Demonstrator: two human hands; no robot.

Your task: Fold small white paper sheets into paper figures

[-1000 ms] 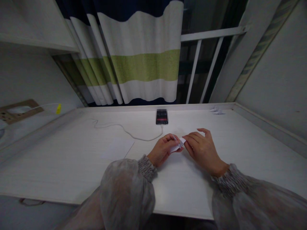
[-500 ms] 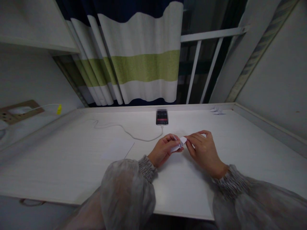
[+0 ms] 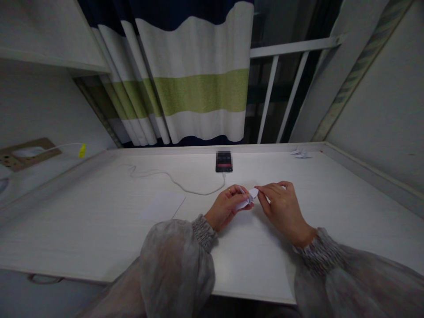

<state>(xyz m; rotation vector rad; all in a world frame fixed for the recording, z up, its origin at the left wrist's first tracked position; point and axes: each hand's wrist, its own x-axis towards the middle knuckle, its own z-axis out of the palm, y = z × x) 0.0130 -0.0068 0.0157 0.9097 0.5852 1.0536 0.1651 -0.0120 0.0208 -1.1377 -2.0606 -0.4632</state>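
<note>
A small piece of folded white paper (image 3: 253, 193) is held above the desk between my two hands. My left hand (image 3: 228, 204) is closed round its lower left part, with a ring on one finger. The thumb and fingertips of my right hand (image 3: 278, 205) pinch its upper right edge. Part of the folded paper is hidden behind my left fingers, so its full shape does not show. On the desk to the left of my hands lies a flat sheet of white paper (image 3: 162, 206).
Beyond my hands a phone (image 3: 224, 161) lies at the back, joined to a white cable (image 3: 185, 190) running left. Small folded paper pieces (image 3: 302, 153) lie at the back right of the white desk (image 3: 82, 229). A socket panel (image 3: 29, 154) is on the left wall.
Both hands stay in nearly the same place on the folded paper. My right fingertips have shifted only slightly at its edge.
</note>
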